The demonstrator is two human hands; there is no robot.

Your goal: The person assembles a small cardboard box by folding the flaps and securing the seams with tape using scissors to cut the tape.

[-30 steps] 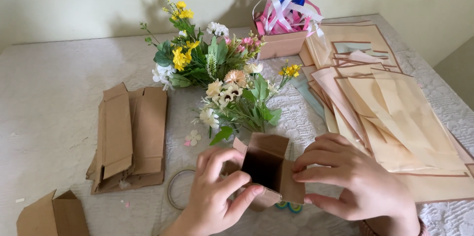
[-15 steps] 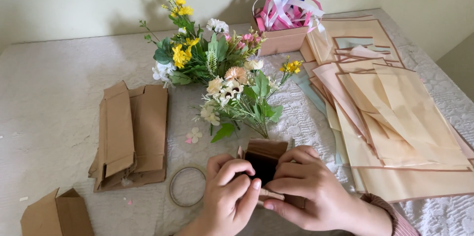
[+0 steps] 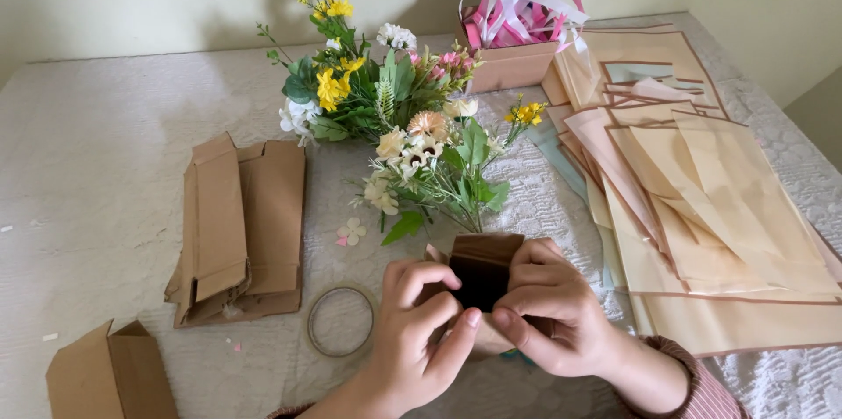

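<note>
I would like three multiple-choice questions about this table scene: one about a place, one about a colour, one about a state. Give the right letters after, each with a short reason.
1. Where does the tape ring lie?
A. on the flat paper sheets
B. left of the two hands, on the table cloth
C. inside the gift box

2. What colour are the flat paper sheets on the right?
A. dark green
B. black
C. pale beige and peach

3. In what state is the small brown box?
A. open, held by both hands
B. lying untouched, flat
C. closed and tied with ribbon

Answers:
1 B: the ring lies on the cloth just left of the left hand.
2 C: the sheets are pale, with brownish edges.
3 A: its dark inside shows between the left hand and the right hand.
</note>
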